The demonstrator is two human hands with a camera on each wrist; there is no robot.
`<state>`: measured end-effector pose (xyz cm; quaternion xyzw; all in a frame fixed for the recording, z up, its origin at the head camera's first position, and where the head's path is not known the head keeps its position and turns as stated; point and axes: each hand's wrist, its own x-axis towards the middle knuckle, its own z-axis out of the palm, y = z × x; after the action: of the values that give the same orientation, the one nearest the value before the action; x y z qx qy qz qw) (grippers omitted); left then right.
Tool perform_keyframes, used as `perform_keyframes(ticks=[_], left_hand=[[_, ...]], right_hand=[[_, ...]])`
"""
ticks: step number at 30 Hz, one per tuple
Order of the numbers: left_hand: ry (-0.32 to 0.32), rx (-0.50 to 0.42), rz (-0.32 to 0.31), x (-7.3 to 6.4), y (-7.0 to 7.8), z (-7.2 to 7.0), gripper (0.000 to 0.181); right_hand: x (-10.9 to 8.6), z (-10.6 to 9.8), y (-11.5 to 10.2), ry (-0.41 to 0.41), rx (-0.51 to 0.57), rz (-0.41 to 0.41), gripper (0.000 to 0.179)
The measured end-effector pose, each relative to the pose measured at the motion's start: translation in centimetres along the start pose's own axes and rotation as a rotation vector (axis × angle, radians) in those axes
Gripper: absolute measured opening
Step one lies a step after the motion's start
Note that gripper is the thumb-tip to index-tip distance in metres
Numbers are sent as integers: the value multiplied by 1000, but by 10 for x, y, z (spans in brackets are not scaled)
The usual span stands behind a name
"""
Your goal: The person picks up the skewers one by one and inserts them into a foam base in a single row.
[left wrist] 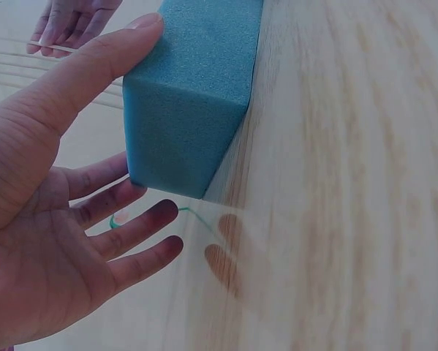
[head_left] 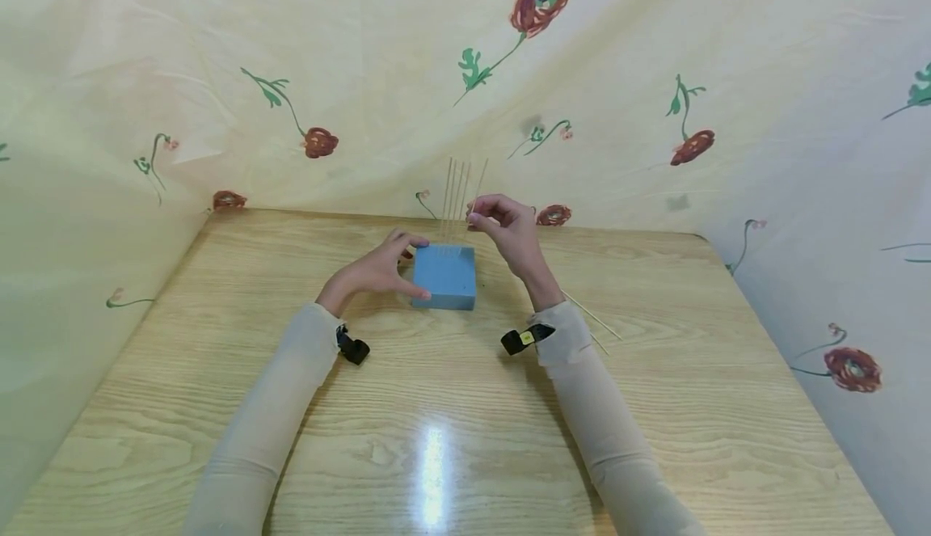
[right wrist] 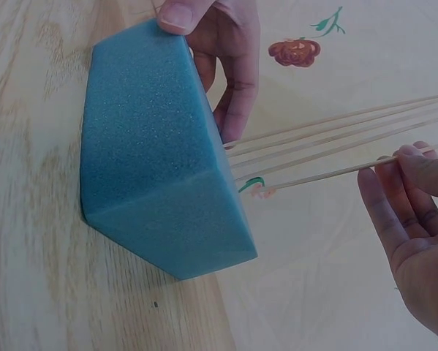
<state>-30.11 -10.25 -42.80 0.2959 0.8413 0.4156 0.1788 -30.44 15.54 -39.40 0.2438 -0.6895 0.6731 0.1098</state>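
A blue foam block [head_left: 444, 276] sits on the wooden table. Several thin wooden sticks [head_left: 451, 204] stand upright in a row along its back part. My left hand [head_left: 378, 268] grips the block's left side, thumb at the front edge and fingers at the back; in the left wrist view the thumb [left wrist: 123, 47] lies on the block's edge. Between thumb and fingers, my right hand [head_left: 509, 233] pinches another wooden stick [right wrist: 335, 172], which leans slightly to the right of the row. Its lower end is close to the block's top face; whether it touches, I cannot tell.
Two more loose sticks [head_left: 600, 319] lie on the table [head_left: 676, 407] beside the right forearm, partly hidden by it. A flower-patterned cloth [head_left: 407, 75] hangs behind the table's back edge and at both sides.
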Motion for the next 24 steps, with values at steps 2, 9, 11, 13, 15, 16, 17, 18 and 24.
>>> perform_keyframes(ticks=[2,9,11,13,15,16,17,18,24], left_hand=[[0,2,-2,0,0,0,89],[2,9,-2,0,0,0,89],[1,11,-2,0,-1,0,89],[1,13,-3,1,-1,-1,90],[1,16,-2,1,-2,-1,90],[1,17,-2,1,-2,-1,90],[1,20,-1,1,-2,-1,90],[1,23,1,2,-3,-1,90],[4,23,10,4,-4,0,89]], right_hand=[[0,0,0,0,-5,0,12],[0,0,1,-3,-39,4,13],[1,0,1,-5,-52,5,13],[1,0,1,-8,-61,5,14],[1,0,1,-8,-60,6,15],[1,0,1,-9,-58,9,15],[1,0,0,-10,-57,11,16],[1,0,0,-12,-58,15,16],[1,-1,-2,-22,-76,32,16]])
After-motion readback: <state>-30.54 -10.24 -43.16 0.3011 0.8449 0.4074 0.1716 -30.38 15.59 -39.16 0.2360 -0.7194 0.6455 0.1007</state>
